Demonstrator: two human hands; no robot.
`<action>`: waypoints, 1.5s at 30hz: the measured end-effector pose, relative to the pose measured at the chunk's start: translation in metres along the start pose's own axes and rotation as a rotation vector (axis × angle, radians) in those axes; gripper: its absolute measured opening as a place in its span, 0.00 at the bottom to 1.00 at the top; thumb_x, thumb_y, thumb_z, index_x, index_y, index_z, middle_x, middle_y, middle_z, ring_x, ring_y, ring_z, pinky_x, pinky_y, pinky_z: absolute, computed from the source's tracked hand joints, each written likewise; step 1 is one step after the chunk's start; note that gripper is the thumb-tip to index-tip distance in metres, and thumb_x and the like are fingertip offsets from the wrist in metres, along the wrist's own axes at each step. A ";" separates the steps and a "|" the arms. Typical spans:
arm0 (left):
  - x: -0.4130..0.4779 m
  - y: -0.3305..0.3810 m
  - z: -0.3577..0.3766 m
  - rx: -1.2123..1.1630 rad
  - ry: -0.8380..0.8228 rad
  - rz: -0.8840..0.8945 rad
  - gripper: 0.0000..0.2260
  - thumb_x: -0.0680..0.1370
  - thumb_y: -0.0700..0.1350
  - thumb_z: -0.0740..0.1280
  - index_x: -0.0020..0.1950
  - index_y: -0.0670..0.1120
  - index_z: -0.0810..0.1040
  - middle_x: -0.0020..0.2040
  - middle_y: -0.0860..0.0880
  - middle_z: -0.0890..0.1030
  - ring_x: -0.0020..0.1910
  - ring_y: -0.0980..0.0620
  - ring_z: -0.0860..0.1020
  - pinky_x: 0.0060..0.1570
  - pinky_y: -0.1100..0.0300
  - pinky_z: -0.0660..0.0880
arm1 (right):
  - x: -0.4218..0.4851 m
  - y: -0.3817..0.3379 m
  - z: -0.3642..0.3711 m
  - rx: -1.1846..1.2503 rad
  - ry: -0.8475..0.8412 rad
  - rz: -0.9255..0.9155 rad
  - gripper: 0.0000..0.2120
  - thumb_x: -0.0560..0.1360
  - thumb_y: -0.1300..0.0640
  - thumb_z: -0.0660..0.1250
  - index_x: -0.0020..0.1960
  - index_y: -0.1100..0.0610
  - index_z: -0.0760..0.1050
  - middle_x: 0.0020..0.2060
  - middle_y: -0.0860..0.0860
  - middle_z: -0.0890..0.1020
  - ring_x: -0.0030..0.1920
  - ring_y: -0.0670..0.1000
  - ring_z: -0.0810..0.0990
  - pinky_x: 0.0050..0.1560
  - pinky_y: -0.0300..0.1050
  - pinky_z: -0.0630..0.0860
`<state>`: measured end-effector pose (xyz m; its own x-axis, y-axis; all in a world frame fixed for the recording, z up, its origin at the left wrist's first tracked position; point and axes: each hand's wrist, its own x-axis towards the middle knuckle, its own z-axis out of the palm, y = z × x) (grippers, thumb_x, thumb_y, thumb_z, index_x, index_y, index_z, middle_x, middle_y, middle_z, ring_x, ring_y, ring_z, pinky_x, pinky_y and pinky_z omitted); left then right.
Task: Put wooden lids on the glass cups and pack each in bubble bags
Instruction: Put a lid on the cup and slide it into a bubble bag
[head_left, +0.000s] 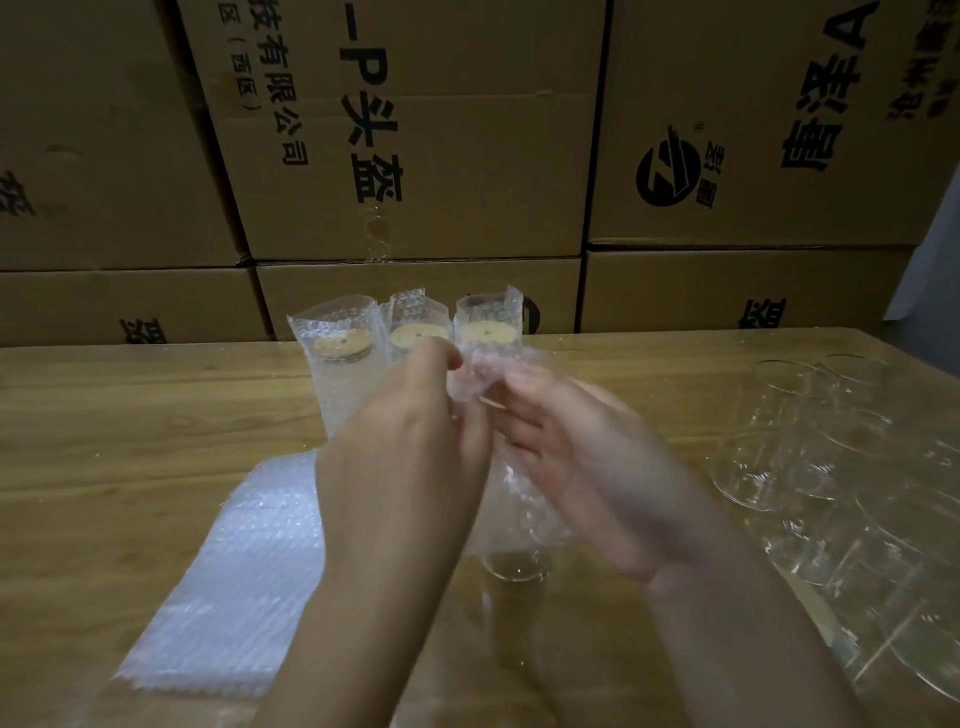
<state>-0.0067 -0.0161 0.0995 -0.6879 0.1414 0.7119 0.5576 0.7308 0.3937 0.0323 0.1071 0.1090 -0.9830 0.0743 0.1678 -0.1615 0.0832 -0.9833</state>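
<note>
Bubble bag (519, 504), soft and light, is pinched at its twelve-o'clock mouth by left hand (405, 467) and right hand (597, 467); a slippery glass cup (514, 569) is seemingly sheathed inside.

The table (156, 405) is matt grained wood; on it, glossy clear glass cups (810, 467) and translucent plastic bubble bags (234, 571).

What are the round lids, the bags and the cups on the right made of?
Lids: likely wood, matt pale tan discs. Bubble bag: soft clear plastic film with rows of air blisters. Cups: apparently glass, colourless, glossy, with glints on the rims.
</note>
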 end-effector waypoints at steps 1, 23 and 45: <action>0.002 -0.005 -0.001 -0.003 0.004 -0.026 0.07 0.76 0.47 0.65 0.54 0.51 0.73 0.34 0.55 0.75 0.30 0.50 0.74 0.26 0.61 0.65 | -0.002 -0.001 0.000 -0.028 0.000 -0.022 0.11 0.79 0.50 0.63 0.59 0.46 0.78 0.57 0.44 0.81 0.55 0.43 0.80 0.61 0.48 0.76; 0.018 -0.047 -0.040 -0.491 -0.187 -0.286 0.15 0.72 0.41 0.70 0.47 0.57 0.68 0.48 0.52 0.76 0.32 0.57 0.79 0.39 0.48 0.80 | 0.002 0.009 -0.001 -1.141 0.341 -0.293 0.10 0.75 0.63 0.59 0.41 0.51 0.76 0.40 0.45 0.79 0.36 0.45 0.66 0.34 0.30 0.54; 0.004 -0.024 -0.049 0.004 -0.608 0.394 0.18 0.70 0.66 0.57 0.54 0.64 0.77 0.46 0.68 0.78 0.38 0.75 0.71 0.36 0.72 0.70 | 0.010 0.021 -0.006 -1.071 0.415 -0.233 0.12 0.76 0.60 0.57 0.44 0.49 0.77 0.43 0.42 0.79 0.36 0.47 0.73 0.30 0.41 0.62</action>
<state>-0.0005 -0.0652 0.1216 -0.5740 0.7399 0.3507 0.8161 0.5518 0.1716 0.0196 0.1153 0.0905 -0.8034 0.2491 0.5409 0.0166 0.9173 -0.3979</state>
